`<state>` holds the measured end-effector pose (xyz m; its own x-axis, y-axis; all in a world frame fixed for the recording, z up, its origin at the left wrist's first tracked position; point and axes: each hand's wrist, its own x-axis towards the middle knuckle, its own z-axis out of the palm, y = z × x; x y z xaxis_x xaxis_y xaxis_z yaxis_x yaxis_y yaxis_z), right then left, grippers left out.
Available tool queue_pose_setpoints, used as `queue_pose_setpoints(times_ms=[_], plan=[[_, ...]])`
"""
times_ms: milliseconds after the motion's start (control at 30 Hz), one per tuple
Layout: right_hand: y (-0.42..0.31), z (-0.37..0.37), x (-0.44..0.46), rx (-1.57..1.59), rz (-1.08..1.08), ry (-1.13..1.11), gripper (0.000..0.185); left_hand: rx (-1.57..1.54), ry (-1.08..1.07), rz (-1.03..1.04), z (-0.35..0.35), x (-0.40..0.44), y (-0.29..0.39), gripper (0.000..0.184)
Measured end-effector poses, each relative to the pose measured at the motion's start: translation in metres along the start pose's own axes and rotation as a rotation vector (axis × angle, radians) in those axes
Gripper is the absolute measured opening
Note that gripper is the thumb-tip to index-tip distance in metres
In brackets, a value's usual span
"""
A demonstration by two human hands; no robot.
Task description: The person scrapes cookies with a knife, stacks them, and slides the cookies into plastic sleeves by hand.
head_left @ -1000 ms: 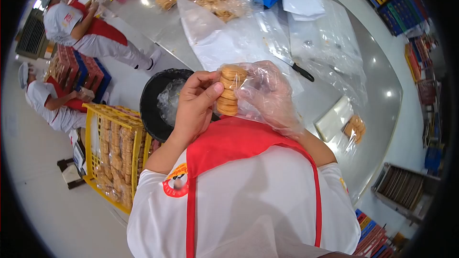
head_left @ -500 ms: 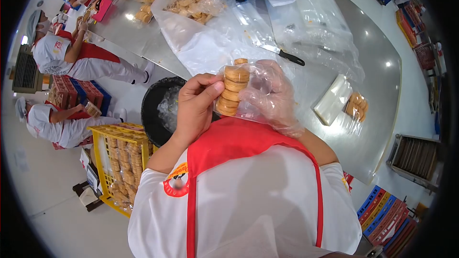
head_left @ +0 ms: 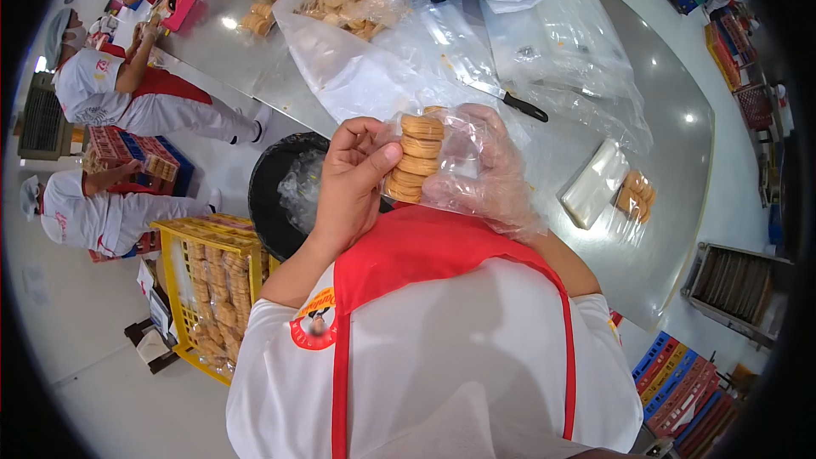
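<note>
A clear packet of stacked round biscuits [head_left: 417, 153] was held up in front of the red apron [head_left: 416, 246], above the table's near edge. The left hand [head_left: 355, 178] was closed on the packet's left side, its thumb pressed against the front. The right hand [head_left: 489, 166], in a clear glove, was half curled at the other side, thumb and fingers parted around loose film; whether it pinched that film could not be told.

Half a second earlier, a biscuit had shown clearly above the stack; now only a sliver of it appeared. The hands had otherwise barely shifted.

Beyond them, the knife [head_left: 525, 107] lay beside clear bags [head_left: 565, 34] on the steel table [head_left: 671, 144], with another biscuit packet [head_left: 635, 195] to the right, all as before. A black bin [head_left: 270, 204] and a yellow crate [head_left: 174, 289] stood to the left. Further off, a co-worker [head_left: 81, 208] had raised a pack higher.
</note>
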<state>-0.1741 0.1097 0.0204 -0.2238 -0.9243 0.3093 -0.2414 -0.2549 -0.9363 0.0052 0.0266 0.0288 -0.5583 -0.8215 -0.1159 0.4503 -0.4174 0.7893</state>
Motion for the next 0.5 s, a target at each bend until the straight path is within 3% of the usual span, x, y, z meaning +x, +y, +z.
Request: queue_pose_setpoints(times_ms=[233,500], plan=[[0.003,-0.001,0.004,0.070,0.123,-0.018,0.069,-0.089,-0.050,-0.086,-0.010,0.006,-0.004,0.031],[0.016,-0.001,0.005,-0.036,-0.026,0.023,0.064,-0.113,-0.141,-0.099,-0.014,0.008,-0.005,0.040]])
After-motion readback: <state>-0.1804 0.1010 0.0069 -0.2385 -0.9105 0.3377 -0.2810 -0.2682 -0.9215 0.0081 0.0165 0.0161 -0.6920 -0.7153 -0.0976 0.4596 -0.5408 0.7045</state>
